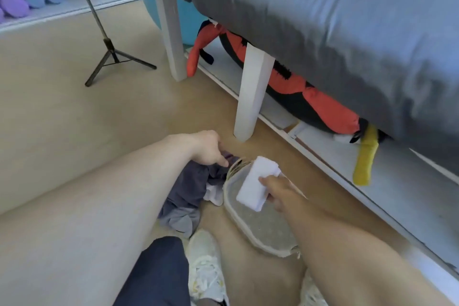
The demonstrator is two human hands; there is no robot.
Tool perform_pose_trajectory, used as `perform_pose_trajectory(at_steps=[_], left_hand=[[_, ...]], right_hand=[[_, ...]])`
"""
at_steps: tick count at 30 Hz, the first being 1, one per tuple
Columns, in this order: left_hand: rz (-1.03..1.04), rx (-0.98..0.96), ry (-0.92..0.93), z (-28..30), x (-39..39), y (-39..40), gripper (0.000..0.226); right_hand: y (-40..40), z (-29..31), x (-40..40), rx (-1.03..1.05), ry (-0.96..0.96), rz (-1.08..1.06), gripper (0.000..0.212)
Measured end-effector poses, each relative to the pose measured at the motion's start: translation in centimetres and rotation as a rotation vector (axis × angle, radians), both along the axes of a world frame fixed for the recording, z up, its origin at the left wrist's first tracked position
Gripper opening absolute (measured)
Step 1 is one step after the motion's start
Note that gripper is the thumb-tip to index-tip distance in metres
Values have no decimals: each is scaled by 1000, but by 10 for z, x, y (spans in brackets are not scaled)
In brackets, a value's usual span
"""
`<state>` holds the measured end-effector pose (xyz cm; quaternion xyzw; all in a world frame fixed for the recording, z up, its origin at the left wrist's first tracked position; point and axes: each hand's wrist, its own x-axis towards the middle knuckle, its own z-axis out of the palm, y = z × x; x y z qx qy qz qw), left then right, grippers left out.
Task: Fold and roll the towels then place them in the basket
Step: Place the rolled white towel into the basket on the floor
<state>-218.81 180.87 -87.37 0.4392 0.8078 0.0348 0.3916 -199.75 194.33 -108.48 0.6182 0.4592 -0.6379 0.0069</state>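
A rolled white towel (255,182) is gripped by my right hand (275,192), which holds it just above the open basket (250,233) on the floor. The basket is pale with a light rim and looks empty inside. To its left lies a heap of dark grey and purple towels (188,189) with a bit of white cloth in it. My left hand (208,148) reaches down onto the top of that heap, its fingers curled into the purple fabric by the basket's far rim.
A table draped in grey cloth (323,20) stands above, its white legs (250,97) close behind the basket. Red and black bags (310,92) lie under it. A tripod (111,57) stands at left. My white shoe (206,263) is beside the basket.
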Motion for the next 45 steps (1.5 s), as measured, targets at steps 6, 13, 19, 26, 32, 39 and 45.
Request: perform_pose_trajectory(at_steps=[6,13,19,26,32,39,45], left_hand=[[-63,-47,41,-23,-6,6,33],[-112,-75,47,-24,0,13,29],[-104,-87,47,-25,5,15,34],[-74,-92,59,-21,6,7,50],[-97,-68,72,-23,0,9,28],[-41,-90,75,-22,-4,2,30],[29,-94,62,-20,-14,-5,53]], right_hand=[[-18,-59,-4,-150,122,-310,69],[-27,-53,-22,-140,150,-365,59],[-26,-69,-21,-153,170,-336,65],[-24,-70,-16,46,-96,-226,89],[-53,-26,-4,797,-397,278,80],[-64,-42,-6,718,-339,791,63],[-58,-36,-17,720,-376,751,61]])
